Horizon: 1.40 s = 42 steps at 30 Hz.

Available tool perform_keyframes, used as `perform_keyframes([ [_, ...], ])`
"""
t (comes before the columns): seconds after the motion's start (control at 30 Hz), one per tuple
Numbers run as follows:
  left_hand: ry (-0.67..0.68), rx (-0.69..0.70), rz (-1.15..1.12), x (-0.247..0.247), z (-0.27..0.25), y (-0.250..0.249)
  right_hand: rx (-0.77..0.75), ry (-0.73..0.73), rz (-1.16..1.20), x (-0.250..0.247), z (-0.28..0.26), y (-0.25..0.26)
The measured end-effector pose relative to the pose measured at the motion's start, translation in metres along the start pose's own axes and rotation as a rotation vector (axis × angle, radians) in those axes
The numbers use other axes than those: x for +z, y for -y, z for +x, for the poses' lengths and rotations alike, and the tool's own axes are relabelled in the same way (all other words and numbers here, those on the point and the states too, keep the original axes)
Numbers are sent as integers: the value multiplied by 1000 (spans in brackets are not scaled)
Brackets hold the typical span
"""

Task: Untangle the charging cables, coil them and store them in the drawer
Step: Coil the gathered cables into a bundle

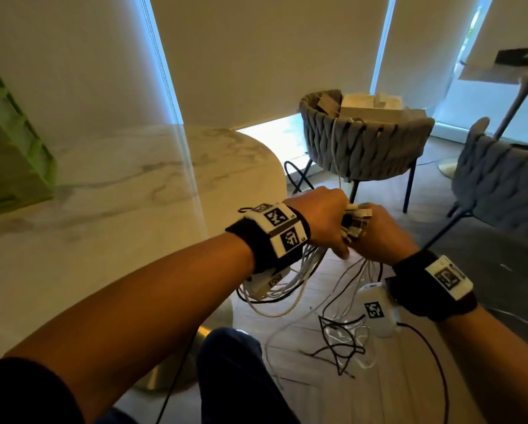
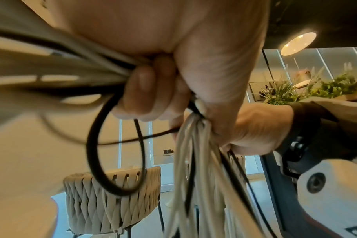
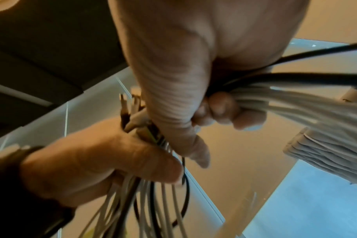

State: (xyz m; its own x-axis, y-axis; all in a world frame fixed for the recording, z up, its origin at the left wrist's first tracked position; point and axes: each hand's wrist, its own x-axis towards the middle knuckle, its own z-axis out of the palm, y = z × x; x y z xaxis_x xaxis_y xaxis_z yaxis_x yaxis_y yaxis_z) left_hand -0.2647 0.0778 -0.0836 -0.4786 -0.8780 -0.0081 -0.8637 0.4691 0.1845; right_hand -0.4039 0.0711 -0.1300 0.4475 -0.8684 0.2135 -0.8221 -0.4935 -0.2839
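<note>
1. left hand [image 1: 321,221] at frame centre, fingers curled tight round the cable bundle [image 1: 287,280]; grip clamped.
2. right hand [image 1: 382,237] touching the left, just right of it, also clamped on the same bundle; connector ends [image 1: 356,220] stick up between the two fists.
3. white and black cables hang in loops below both hands, lower centre, trailing to the floor [image 1: 470,270].
4. marble bench [image 1: 103,209] at left; green drawer unit [image 1: 15,148] on it, far left edge.
5. woven chair [image 1: 360,145] upper right, well apart.
</note>
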Motion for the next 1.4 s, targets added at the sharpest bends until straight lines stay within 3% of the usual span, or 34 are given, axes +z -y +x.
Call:
perform_keyframes([
  [0.13,-141,-52,-7,-10,-3,14,49,-125,304,-14,4,8],
  [0.23,-206,-22,-164,-29,-12,14,38,-258,523,-22,5,10],
  [0.3,-324,-17,-311,-52,-16,17,108,-379,799,-10,5,7],
  [0.37,-492,-23,-455,-77,-17,23,230,-321,1011,28,5,0],
  [0.43,-565,-26,-512,-94,-20,29,316,-77,840,84,3,-11],
  [0.53,-509,-66,-489,-88,-26,37,286,238,401,143,11,-33],
  [0.63,-516,-143,-509,-72,-30,53,343,464,-6,155,32,-58],
  [0.7,-491,-190,-480,-73,-34,66,376,541,-63,150,45,-65],
  [0.77,-496,-187,-489,-77,-41,77,451,449,40,131,53,-64],
  [0.87,-514,-165,-521,-84,-50,85,537,127,312,114,68,-69],
  [0.97,-459,-153,-483,-86,-51,83,511,399,219,101,82,-69],
  [1.0,-461,-144,-480,-87,-51,83,500,356,164,95,88,-70],
  [1.1,-497,-159,-505,-94,-54,91,513,-134,174,72,103,-85],
  [1.13,-494,-178,-493,-96,-55,94,522,-137,172,70,104,-89],
  [1.2,-480,-211,-402,-94,-54,93,530,152,114,77,98,-89],
  [1.23,-486,-228,-348,-90,-53,92,569,203,85,79,96,-91],
  [1.33,-535,-261,-307,-81,-46,92,642,9,93,75,91,-103],
  [1.4,-532,-269,-321,-82,-41,93,630,96,108,72,92,-107],
])
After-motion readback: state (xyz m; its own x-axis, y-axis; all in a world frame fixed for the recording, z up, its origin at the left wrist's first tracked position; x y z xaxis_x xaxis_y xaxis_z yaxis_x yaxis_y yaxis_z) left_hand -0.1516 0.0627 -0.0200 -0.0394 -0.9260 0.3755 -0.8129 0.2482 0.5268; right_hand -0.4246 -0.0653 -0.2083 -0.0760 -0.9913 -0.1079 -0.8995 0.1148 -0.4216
